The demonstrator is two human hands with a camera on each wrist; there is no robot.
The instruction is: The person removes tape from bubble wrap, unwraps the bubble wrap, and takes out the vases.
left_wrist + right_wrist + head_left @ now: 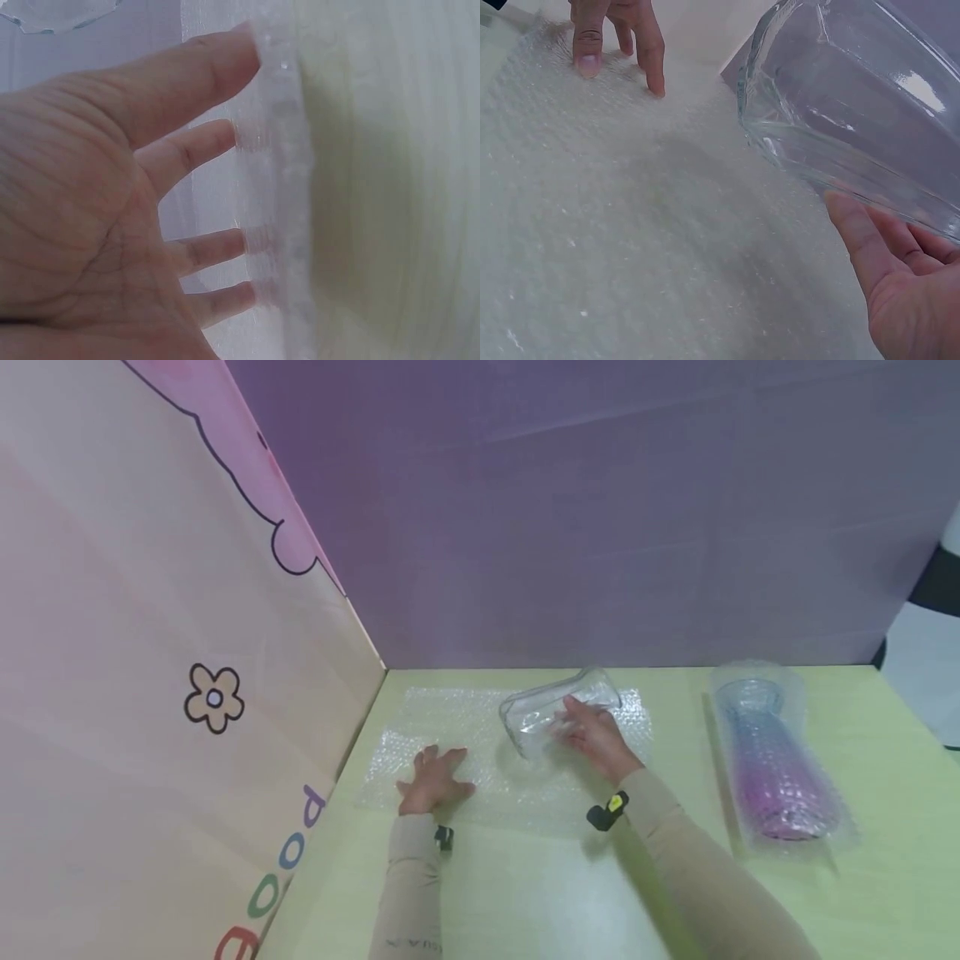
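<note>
A clear glass vase (528, 710) is tilted on its side above a sheet of bubble wrap (487, 793), held in my right hand (596, 739). Its thick base points left in the head view. Along the lower side of the glass, the fingers of my right hand (907, 262) show in the right wrist view. With fingers spread, my left hand (435, 781) rests on the left part of the bubble wrap. The left wrist view has its fingertips against the edge of the sheet (281, 172).
A blue-to-pink vase (780, 768) lies covered in bubble wrap at the right of the pale yellow table (525, 902). A purple wall panel (600, 527) stands along the back edge. A light printed panel (150, 693) borders the left side.
</note>
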